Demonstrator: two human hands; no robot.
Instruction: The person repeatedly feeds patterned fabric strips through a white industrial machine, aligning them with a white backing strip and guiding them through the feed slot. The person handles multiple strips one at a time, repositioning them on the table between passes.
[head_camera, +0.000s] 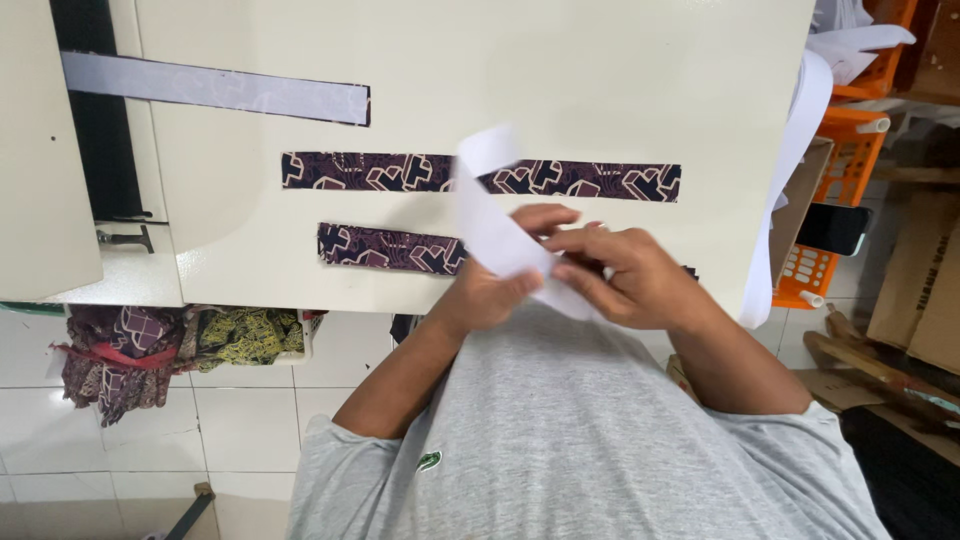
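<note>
Hands first: both are working one white strip (497, 232), looks like stiff interfacing or paper tape, held just in front of the person's grey T-shirt (560, 430) at the near edge of the cream worktable (560, 70). Left hand (488, 292) sits under the strip with fingers curled, pinching it from below, and right hand (625, 275) is closed over the lower end, fingertips pressing it against the left, so neither is spread. Free end of the strip sticks up and tilts away over the table, a bit blurred, so I can't tell how it's cut. On the table lie two purple patterned fabric bands: a long one (380, 172) across the middle and a shorter one (385, 248) nearer the body, partly hidden by the hands. Further up left there's a pale lavender band (215, 88), which looks like fabric already backed or turned face down, hard to say. So my read: one piece maybe finished, two patterned ones flat and waiting, the white one only in hand and not laid on anything yet. Off to the side, orange plastic crates (850, 140) and a heap of fabric scraps (170, 350) on the tiled floor.
</note>
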